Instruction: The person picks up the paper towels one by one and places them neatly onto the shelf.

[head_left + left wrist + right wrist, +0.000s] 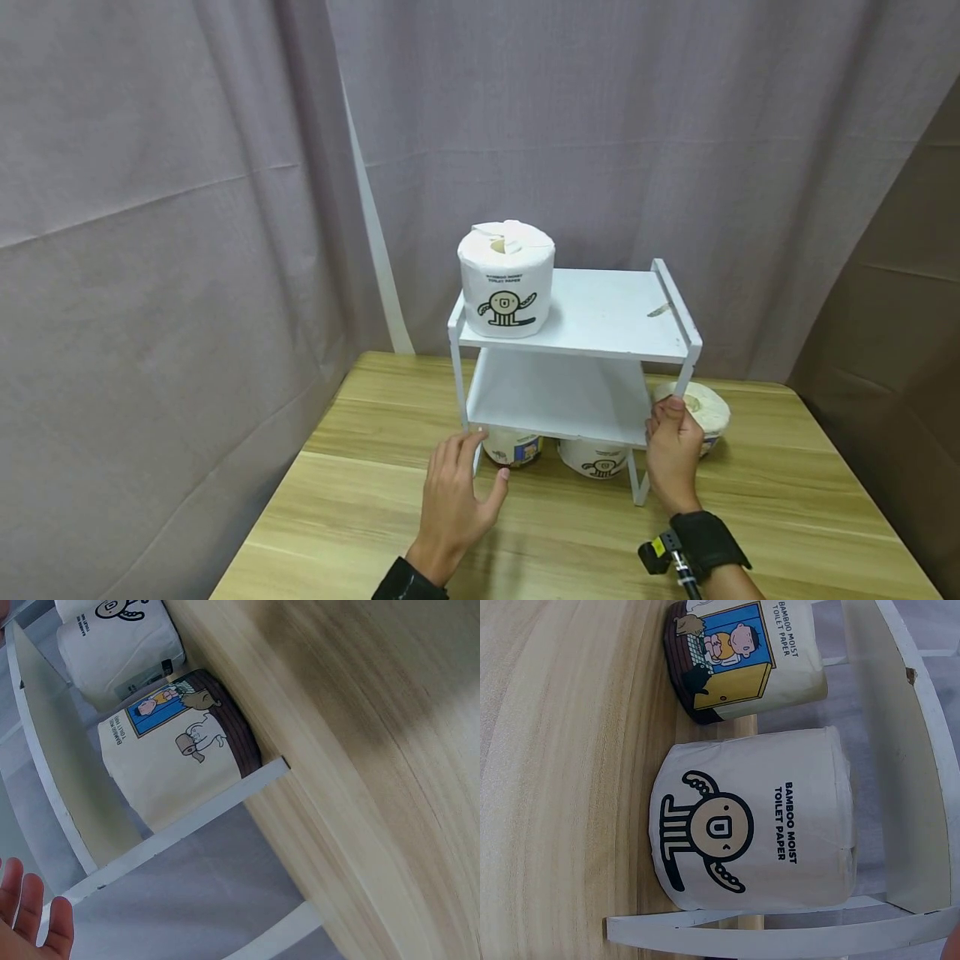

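Note:
A white two-tier shelf rack (600,308) stands on the wooden table. My right hand (672,454) grips its right front leg, thumb up along the post. Beside the left front leg is my left hand (453,496), fingers spread and thumb apart, holding nothing; its fingertips also show near the frame in the left wrist view. One toilet paper roll (506,287) with a cartoon figure sits upright on the left of the top shelf. Beneath the lower shelf are a roll with a colourful picture (176,742) and a roll with a black-lined figure (757,825).
Another toilet paper roll (705,408) stands on the table behind my right hand, partly hidden by it. Grey curtains (637,125) hang behind the table (337,517) and along its left side. The lower shelf (562,396) is a bare white panel.

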Demonstrator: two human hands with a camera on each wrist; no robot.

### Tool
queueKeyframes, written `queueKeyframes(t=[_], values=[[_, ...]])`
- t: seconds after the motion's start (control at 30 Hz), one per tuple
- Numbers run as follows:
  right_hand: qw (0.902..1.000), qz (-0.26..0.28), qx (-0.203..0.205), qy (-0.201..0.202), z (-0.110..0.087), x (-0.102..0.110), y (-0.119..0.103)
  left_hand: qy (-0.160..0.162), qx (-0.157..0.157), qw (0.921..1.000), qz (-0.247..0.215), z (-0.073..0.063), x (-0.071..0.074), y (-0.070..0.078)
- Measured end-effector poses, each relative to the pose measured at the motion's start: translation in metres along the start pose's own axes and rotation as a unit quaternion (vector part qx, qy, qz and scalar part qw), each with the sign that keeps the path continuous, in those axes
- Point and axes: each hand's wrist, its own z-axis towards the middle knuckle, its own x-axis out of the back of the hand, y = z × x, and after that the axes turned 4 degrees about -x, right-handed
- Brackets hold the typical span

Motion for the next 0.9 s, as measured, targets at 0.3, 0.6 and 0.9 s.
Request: queueKeyframes(t=[0.3, 0.6, 0.9], values=[[0.9998, -0.017, -0.005, 0.003, 0.0, 0.002, 0.001, 0.003, -0.013, 0.9999, 0.004, -0.005, -0.007, -0.001], [0.9998, -0.015, -0.01, 0.012, 0.0, -0.002, -0.001, -0.022, -0.007, 0.9997, -0.001, -0.008, -0.01, -0.002], [0.9998, -0.015, -0.01, 0.007, 0.0, 0.0, -0.001, -0.027, -0.018, 0.9994, 0.015, -0.011, -0.015, -0.005]])
